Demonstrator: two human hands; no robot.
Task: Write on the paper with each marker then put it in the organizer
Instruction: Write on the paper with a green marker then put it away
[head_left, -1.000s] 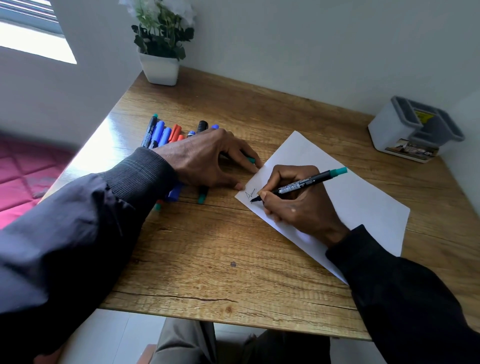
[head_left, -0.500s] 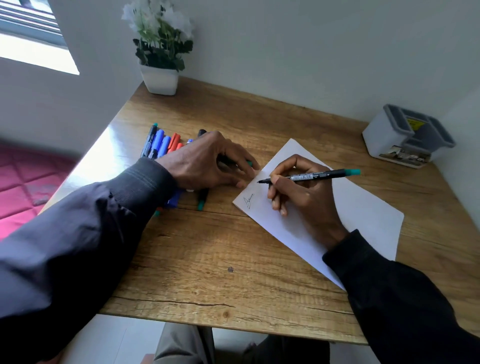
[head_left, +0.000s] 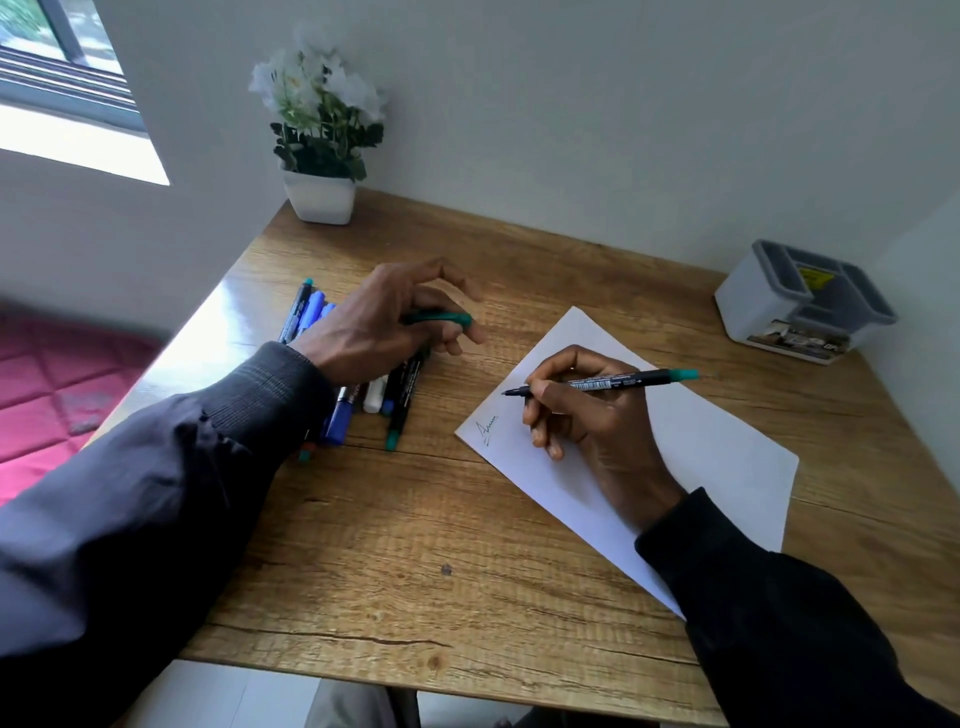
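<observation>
The left hand has lifted off the wooden table, its curled fingers pinching one small teal cap above a pile of blue, black and white markers too covered to count. The right hand clamps its fingers round one black teal-ended marker, tip over the single white paper sheet bearing one scribble, well apart from one white-and-grey plastic organizer.
</observation>
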